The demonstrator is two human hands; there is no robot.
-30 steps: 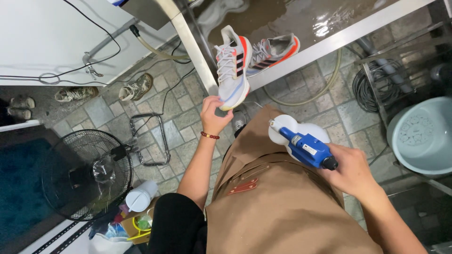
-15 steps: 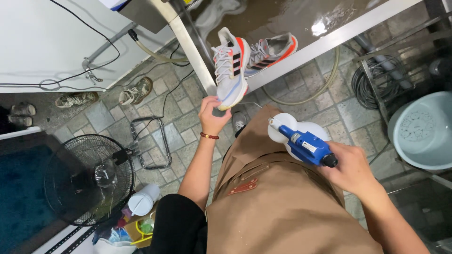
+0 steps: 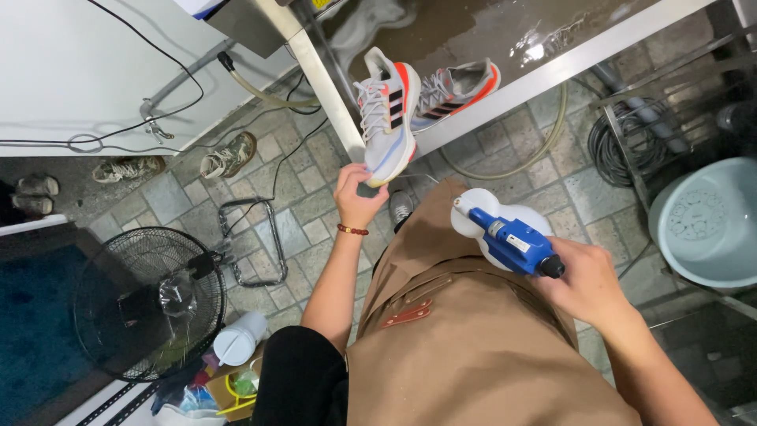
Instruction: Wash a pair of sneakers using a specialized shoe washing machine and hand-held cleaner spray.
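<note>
A white sneaker (image 3: 384,118) with orange heel and black stripes hangs just above the middle of the frame, held from below at its heel by the left hand (image 3: 356,196), whose grip is closed around the sole's end. Its toe points up toward the wet metal worktop (image 3: 552,35), where a matching second sneaker (image 3: 453,91) lies on its side just to the right. Right of centre, the right hand (image 3: 587,284) has its grip wrapped shut on a blue-and-white spray bottle (image 3: 509,237), nozzle aimed toward the held shoe. Below lies a brown apron (image 3: 465,347). A black fan (image 3: 150,300) stands on the tiled floor at lower left; a pale blue basin (image 3: 710,225) sits at the right edge.
</note>
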